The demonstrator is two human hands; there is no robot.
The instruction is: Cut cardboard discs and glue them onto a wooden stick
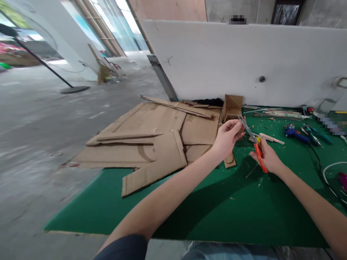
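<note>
From where I stand, the scissors point(255, 141) are up in the air over the right half of the counter point(217, 216), between its near and back edges, tilted with the blades toward the back. The right hand point(268, 159) is wrapped around the red handles. The left hand point(229, 135) is curled right by the blade tips; I cannot tell whether its fingers meet or pinch something small. I'd judge the scissors light and stiff, the handles probably smooth but easy to grip, the metal slicker and sharp toward the points. The handle loops look the right place to take hold. The cardboard sheets point(162, 119), toward the counter's back left, would likely bend and crease easily.
</note>
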